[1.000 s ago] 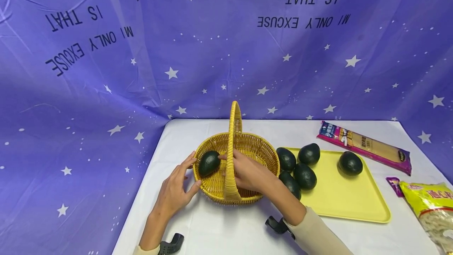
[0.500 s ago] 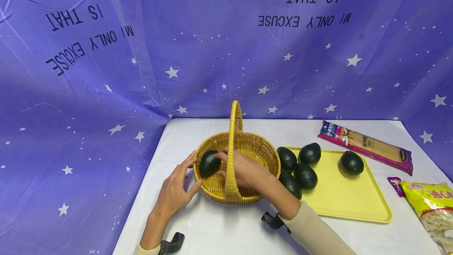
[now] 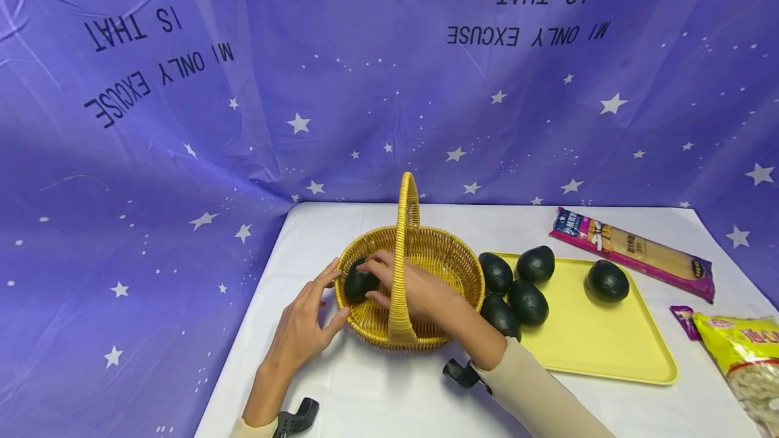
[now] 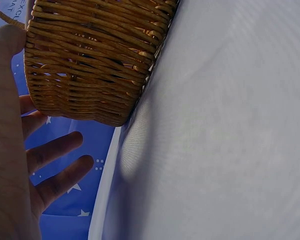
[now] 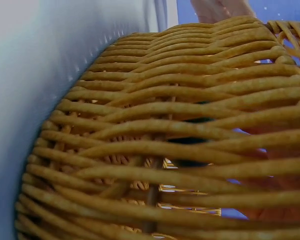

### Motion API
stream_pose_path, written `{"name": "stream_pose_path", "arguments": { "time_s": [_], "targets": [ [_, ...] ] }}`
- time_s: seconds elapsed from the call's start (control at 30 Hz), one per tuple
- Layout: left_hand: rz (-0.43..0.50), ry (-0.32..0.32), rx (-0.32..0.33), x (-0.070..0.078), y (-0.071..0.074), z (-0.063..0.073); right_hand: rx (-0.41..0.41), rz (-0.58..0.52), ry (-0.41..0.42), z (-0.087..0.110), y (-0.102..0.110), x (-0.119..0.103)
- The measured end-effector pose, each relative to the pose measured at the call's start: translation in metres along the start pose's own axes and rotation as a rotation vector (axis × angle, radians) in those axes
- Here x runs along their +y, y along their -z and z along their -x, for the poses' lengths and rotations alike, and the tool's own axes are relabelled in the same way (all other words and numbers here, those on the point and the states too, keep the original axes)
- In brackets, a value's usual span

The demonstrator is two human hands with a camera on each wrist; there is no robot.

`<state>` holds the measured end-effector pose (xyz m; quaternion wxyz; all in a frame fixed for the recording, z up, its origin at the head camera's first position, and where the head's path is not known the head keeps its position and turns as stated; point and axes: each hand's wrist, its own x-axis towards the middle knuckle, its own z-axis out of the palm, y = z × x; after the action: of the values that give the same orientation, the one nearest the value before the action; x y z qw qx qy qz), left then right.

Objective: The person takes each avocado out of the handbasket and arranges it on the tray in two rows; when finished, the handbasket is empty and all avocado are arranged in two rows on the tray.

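Note:
A dark green avocado (image 3: 356, 284) lies at the left end of the yellow wicker basket (image 3: 447, 238). My right hand (image 3: 422, 293) reaches into the basket beneath its arched handle (image 3: 398, 276). Its fingers go over the avocado's top and the thumb is at its lower right side, covering part of it. Outside the basket's left end, my left hand (image 3: 304, 323) has its thumb and fingertips at the rim. In the left wrist view, two relaxed fingers (image 4: 65, 175) stand apart from the wicker. The right wrist view is mostly wicker wall (image 5: 190, 110), with dark green behind the gaps.
Right of the basket is a yellow tray (image 3: 608, 357) bearing several avocados, most grouped at its left end and one avocado (image 3: 607, 281) apart. A long noodle packet (image 3: 633, 252) lies behind the tray. A yellow food bag (image 3: 745, 357) lies at the table's right edge.
The right hand has shifted a little left inside the basket, its fingers spreading from the avocado's right edge to over its top. The left hand has stayed at the rim.

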<state>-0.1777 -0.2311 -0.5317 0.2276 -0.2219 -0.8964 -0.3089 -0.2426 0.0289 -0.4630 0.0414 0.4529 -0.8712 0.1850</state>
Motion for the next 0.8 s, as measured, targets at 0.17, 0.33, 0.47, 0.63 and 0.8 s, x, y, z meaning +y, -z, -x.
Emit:
{"name": "stream_pose_path", "arguments": {
  "time_s": [0.17, 0.33, 0.47, 0.63, 0.8],
  "targets": [
    [0.001, -0.005, 0.004, -0.001, 0.000, 0.000, -0.014, 0.026, -0.001, -0.006, -0.001, -0.001],
    [0.004, -0.010, 0.007, -0.001, -0.001, 0.000, -0.026, 0.052, 0.017, -0.012, -0.003, 0.000],
    [0.005, -0.010, 0.005, 0.000, -0.001, 0.000, -0.042, 0.062, 0.033, -0.017, -0.006, 0.001],
    [0.004, -0.009, 0.002, 0.000, -0.001, -0.001, -0.059, 0.078, 0.042, -0.022, -0.009, 0.001],
    [0.006, -0.012, 0.004, 0.001, -0.001, -0.001, -0.043, 0.059, 0.055, -0.022, -0.011, 0.001]
  ]
}}
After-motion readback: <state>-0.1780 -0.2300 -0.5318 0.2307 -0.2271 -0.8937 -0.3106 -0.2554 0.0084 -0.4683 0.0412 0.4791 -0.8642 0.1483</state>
